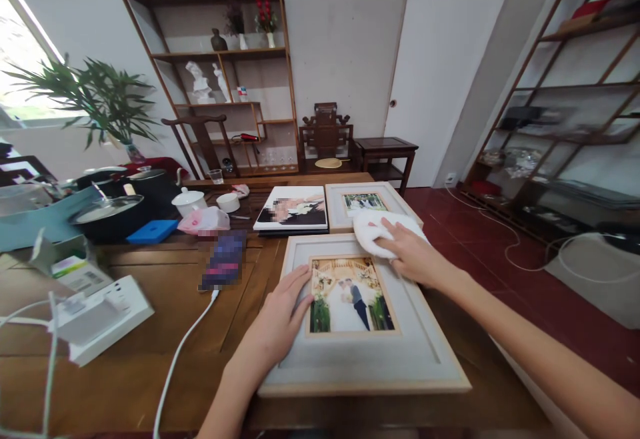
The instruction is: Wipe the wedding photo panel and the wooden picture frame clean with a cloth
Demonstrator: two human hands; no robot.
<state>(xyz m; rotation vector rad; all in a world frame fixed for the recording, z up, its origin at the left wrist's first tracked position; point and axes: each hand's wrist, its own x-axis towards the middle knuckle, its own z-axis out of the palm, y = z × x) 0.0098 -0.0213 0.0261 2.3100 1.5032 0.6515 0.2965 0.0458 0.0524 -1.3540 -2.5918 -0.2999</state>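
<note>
A light wooden picture frame (360, 365) with a photo of a couple in it lies flat on the wooden table before me. My left hand (285, 312) rests on its left side, fingers stretched out beside the photo. At the far right corner, my right hand (413, 249) presses on a white cloth (367, 229), its fingers over the cloth. The cloth covers that corner and part of a second picture frame (337, 207) behind. Left of that frame is a white-edged photo panel (293, 222) with a partly blurred picture.
To the left are a white power strip (107, 322), a phone (225, 259) on a charging cable, a blue box (153, 231), a lidded pan (107, 212) and a white teapot (189, 202). The table's right edge borders the red floor (460, 225). Shelves and chairs stand behind.
</note>
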